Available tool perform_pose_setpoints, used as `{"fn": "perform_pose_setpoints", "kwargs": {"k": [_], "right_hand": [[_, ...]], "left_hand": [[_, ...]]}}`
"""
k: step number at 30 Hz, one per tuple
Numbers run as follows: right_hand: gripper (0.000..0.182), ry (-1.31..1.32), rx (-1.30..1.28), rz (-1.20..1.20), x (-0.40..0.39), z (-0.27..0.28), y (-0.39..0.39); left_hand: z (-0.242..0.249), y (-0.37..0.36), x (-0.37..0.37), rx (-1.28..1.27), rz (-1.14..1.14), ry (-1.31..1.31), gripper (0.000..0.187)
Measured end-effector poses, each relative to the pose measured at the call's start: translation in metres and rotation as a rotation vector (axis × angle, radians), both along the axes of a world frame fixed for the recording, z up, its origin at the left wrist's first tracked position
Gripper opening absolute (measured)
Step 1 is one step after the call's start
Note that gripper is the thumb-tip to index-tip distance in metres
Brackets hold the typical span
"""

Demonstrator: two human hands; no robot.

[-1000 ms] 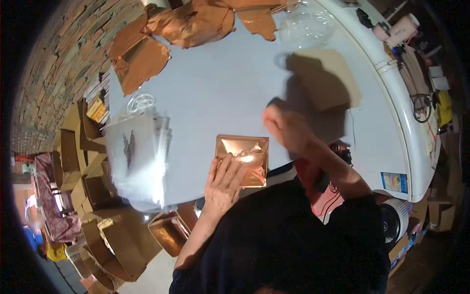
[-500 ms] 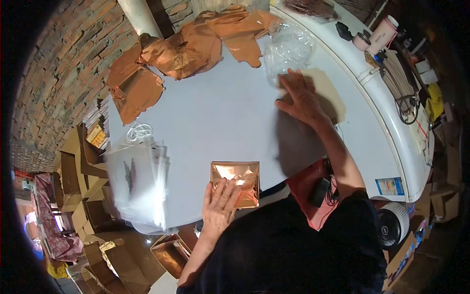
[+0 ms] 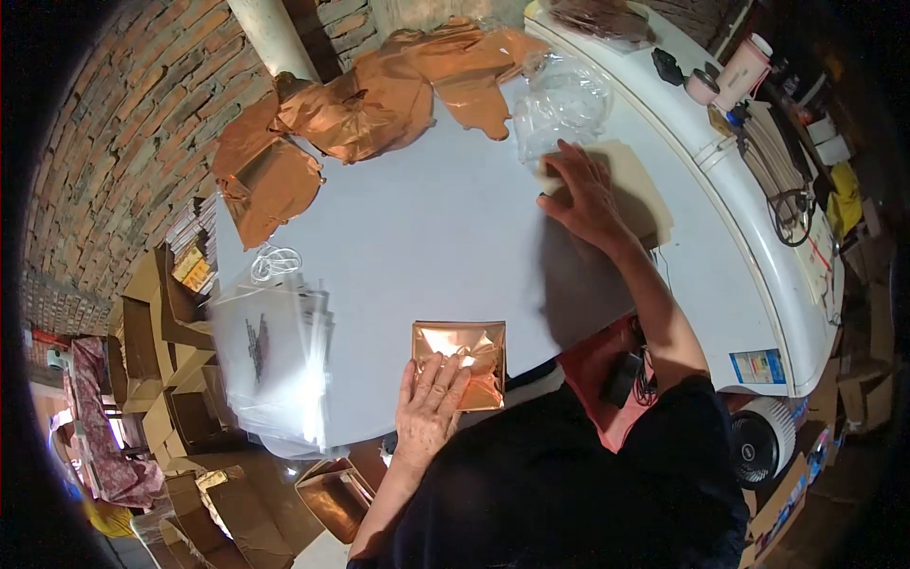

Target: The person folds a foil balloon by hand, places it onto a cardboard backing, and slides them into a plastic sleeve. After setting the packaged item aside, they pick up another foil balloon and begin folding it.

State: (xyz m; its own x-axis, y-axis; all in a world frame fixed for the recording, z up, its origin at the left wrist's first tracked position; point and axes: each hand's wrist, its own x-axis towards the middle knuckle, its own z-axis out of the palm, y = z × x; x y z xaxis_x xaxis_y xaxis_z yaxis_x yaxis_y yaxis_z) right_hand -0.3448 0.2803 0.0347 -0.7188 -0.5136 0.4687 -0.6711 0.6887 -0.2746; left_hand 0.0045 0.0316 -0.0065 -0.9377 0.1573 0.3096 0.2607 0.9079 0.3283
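Note:
A square packet of shiny copper-coloured foil (image 3: 483,341) lies at the near edge of the white table. My left hand (image 3: 433,398) rests flat on it, fingers stretched out over its lower left part. Farther off to the right, my right hand (image 3: 586,199) is over a stack of beige sheets (image 3: 635,185), with thumb and fingers apart and slightly bent. Its palm side faces down and is hidden. Just beyond those fingertips sits a crumpled clear plastic bag (image 3: 566,95).
Large crumpled copper foil sheets (image 3: 370,109) line the table's far side. Clear plastic sleeves (image 3: 270,365) and a coil of white string (image 3: 276,263) lie on the left. Cardboard boxes (image 3: 194,417) stand below left. A white appliance (image 3: 749,218) borders the right side, near a small fan (image 3: 758,441).
The whole view has shifted slightly. My right hand stays over the beige sheets, its fingers a little more bent than before. My left hand remains on the foil packet.

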Motion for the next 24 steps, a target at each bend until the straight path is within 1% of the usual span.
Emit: {"fn": "perform_pose_setpoints", "kwargs": {"k": [1,4,7,11,13,16,19,22,23,24], "right_hand": [[0.063,0.004,-0.030,0.006,0.000,0.000,0.000],[0.049,0.018,-0.140,0.084,0.000,0.006,0.001],[0.030,0.118,-0.194,0.157,-0.011,0.007,0.006],[0.011,0.055,-0.250,0.249,-0.032,0.011,0.012],[0.004,0.030,-0.295,0.329,-0.034,0.032,0.004],[0.005,0.040,-0.153,0.325,-0.021,0.059,-0.023],[0.004,0.265,-0.115,0.355,-0.018,0.062,-0.039],[0.010,0.319,-0.205,0.301,-0.026,0.025,-0.022],[0.016,0.319,-0.238,0.249,-0.026,0.015,-0.016],[0.014,0.286,-0.214,0.221,-0.027,0.017,-0.013]], "left_hand": [[0.000,0.000,0.000,-0.001,0.001,0.002,0.075],[0.002,0.000,0.000,-0.007,-0.002,-0.007,0.074],[0.004,-0.001,0.000,0.018,-0.010,-0.013,0.071],[0.017,-0.001,-0.002,0.059,-0.007,-0.027,0.066],[0.016,-0.004,0.000,0.098,-0.015,-0.030,0.065],[0.017,-0.010,0.000,0.152,-0.016,-0.030,0.063],[0.021,-0.012,0.002,0.167,-0.007,-0.044,0.060],[0.017,-0.012,-0.003,0.178,-0.015,-0.031,0.058],[0.018,-0.012,-0.003,0.175,-0.010,-0.040,0.058],[0.018,-0.012,-0.003,0.170,-0.004,-0.055,0.058]]}}
